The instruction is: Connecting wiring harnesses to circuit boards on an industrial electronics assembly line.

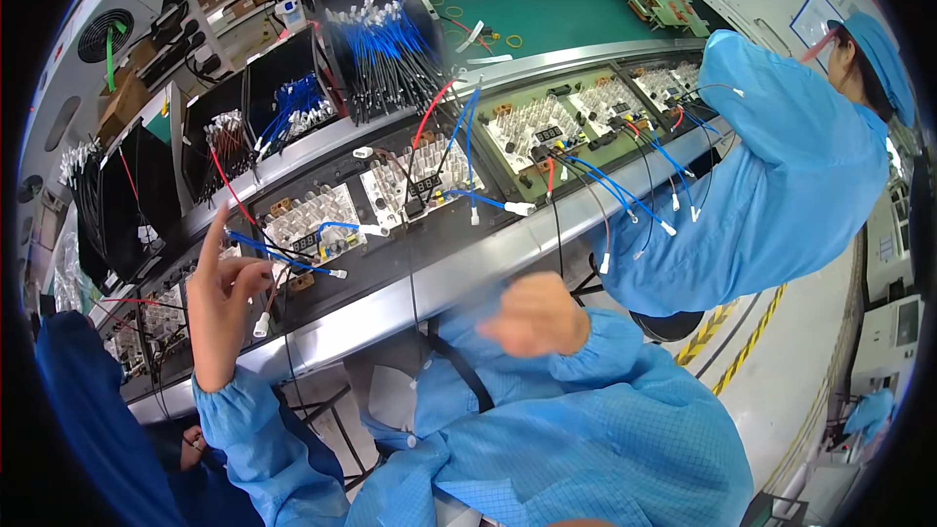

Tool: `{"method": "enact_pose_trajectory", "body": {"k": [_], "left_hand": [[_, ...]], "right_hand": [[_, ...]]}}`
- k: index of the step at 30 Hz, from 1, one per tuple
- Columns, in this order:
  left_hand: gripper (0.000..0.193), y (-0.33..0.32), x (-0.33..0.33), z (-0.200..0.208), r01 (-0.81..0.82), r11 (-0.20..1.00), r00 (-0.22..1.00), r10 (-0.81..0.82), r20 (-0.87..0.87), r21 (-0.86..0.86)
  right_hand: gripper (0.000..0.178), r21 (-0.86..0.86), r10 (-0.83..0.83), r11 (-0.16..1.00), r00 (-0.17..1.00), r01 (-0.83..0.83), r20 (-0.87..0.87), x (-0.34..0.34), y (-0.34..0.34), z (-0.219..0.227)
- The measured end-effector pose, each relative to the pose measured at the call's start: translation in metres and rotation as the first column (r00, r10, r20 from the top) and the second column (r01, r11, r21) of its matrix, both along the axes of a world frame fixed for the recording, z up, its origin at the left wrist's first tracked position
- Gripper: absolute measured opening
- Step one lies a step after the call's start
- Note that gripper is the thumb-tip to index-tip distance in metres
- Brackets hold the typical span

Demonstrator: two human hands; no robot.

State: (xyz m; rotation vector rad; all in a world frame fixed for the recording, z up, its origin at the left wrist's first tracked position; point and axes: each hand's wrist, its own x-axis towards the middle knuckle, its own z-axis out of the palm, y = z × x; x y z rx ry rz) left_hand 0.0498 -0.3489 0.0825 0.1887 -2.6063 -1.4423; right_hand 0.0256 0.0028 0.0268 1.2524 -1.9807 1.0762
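Observation:
My left hand (223,298) is raised at the near edge of the line, index finger stretched up and other fingers bent apart from it. Nothing shows clearly gripped in it. Beside its fingers are blue wires with a white connector (338,274) and a white board (310,226) with clear parts and a small display. A red wire (223,176) passes near the index fingertip. My right hand (539,316), smeared by motion, hovers in front of the metal rail; its fingers cannot be made out. Beyond it a second wired board (425,179) lies in a dark tray.
Black bins hold blue-black wires (386,49), blue wires (298,102) and brown wires (224,137). A metal rail (449,283) runs along the near side. A co-worker in a blue smock (761,176) sits at right; a dark blue sleeve (98,420) is at left.

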Motion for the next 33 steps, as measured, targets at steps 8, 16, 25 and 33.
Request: {"method": "enact_pose_trajectory", "body": {"k": [8, 16, 25, 33], "left_hand": [[0.014, 0.004, 0.059, 0.009, -0.274, 0.935, 0.879, 0.15, -0.452, -0.223], [0.038, 0.025, 0.112, 0.016, -0.065, 0.884, 0.265, -0.432, -0.862, -0.463], [0.044, 0.095, 0.128, -0.004, 0.25, 0.87, 0.733, -0.457, -0.504, -0.425], [0.051, 0.132, 0.12, -0.017, 0.356, 0.822, 0.802, -0.513, -0.305, -0.444]], "right_hand": [[0.006, 0.041, 0.21, 0.977, 0.896, -0.211, -0.392, 0.022, 0.087, 0.073], [0.017, -0.312, -0.175, 0.948, 0.72, -0.062, -0.672, 0.041, 0.101, 0.133], [0.013, 0.289, -0.232, 0.848, 0.802, 0.444, -0.551, 0.092, 0.092, 0.182], [0.048, 0.346, -0.409, 0.571, 0.623, 0.745, -0.666, 0.015, 0.12, 0.223]]}}
